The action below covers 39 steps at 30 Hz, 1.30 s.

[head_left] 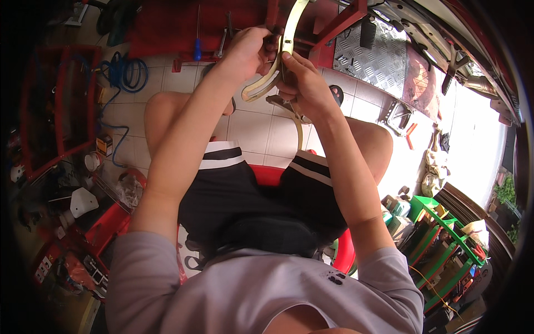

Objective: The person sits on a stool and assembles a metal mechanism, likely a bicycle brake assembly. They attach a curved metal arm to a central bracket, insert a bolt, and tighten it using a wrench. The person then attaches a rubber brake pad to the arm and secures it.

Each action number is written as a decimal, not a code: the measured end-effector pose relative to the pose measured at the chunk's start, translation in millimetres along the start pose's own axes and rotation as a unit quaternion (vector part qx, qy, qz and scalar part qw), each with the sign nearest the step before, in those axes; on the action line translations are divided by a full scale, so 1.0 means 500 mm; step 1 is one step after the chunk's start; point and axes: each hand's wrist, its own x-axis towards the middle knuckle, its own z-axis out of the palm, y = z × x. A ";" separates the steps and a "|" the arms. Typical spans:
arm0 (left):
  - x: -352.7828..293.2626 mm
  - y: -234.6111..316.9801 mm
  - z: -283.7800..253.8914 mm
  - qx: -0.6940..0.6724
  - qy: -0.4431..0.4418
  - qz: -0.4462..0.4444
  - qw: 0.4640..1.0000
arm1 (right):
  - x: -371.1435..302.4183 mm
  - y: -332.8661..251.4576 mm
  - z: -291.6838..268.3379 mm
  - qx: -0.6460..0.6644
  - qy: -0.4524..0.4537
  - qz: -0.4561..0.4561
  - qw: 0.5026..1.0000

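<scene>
A long, curved, pale-yellow strip (295, 19) with a small dark slot runs down between my hands at the top middle. My right hand (305, 83) is closed around it, thumb pressed on its face just below the slot. At the strip's left edge, the fingers of my left hand (251, 51) are curled in a pinch; what they grip is partly hidden. The strip's lower end bends leftward beneath my hands. Below my right hand, a metal piece (278, 102) and another pale-yellow curved length (300, 136) show; I cannot tell whether they join the strip.
A blue-handled screwdriver (197, 49) and a wrench (222, 43) lie at a red metal frame (328, 53). Coiled blue hose (123, 72) lies on the tiled floor. Red shelving (60, 106) stands left, a green rack (445, 228) right. A chequered metal plate (371, 53) lies at upper right.
</scene>
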 end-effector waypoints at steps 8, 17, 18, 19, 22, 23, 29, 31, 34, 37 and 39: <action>-0.018 0.028 -0.009 0.069 -0.145 0.041 0.986 | -0.005 -0.012 0.002 0.037 -0.020 0.025 0.999; -0.021 0.021 -0.003 0.114 -0.154 0.082 0.978 | -0.003 -0.016 -0.012 0.058 -0.033 0.004 0.998; -0.013 0.019 -0.004 0.112 -0.156 0.087 0.977 | 0.000 -0.014 -0.012 0.053 -0.013 0.003 0.999; -0.009 0.019 -0.008 0.105 -0.138 0.096 0.980 | 0.002 -0.013 -0.013 0.049 0.007 0.002 0.999; 0.003 0.041 -0.030 0.080 -0.130 0.100 0.983 | 0.007 -0.010 -0.017 0.011 0.045 -0.020 0.999; 0.011 0.038 -0.041 0.085 -0.096 0.079 0.989 | 0.007 -0.014 -0.014 -0.001 0.030 -0.022 0.999; 0.136 -0.082 -0.051 0.242 -0.137 -0.043 0.960 | -0.038 -0.028 -0.004 0.020 0.044 -0.067 0.997; 0.200 -0.100 -0.003 0.270 -0.173 -0.054 0.946 | -0.051 -0.016 0.000 0.080 0.079 -0.103 0.988; 0.319 -0.149 0.101 0.329 -0.219 -0.118 0.911 | -0.055 -0.028 -0.005 0.104 0.120 -0.109 0.981; 0.402 -0.195 0.151 0.283 -0.231 -0.145 0.919 | -0.055 -0.047 0.002 0.110 0.142 -0.129 0.975; 0.431 -0.238 0.206 0.255 -0.231 -0.143 0.928 | -0.047 -0.038 -0.013 0.116 0.174 -0.135 0.968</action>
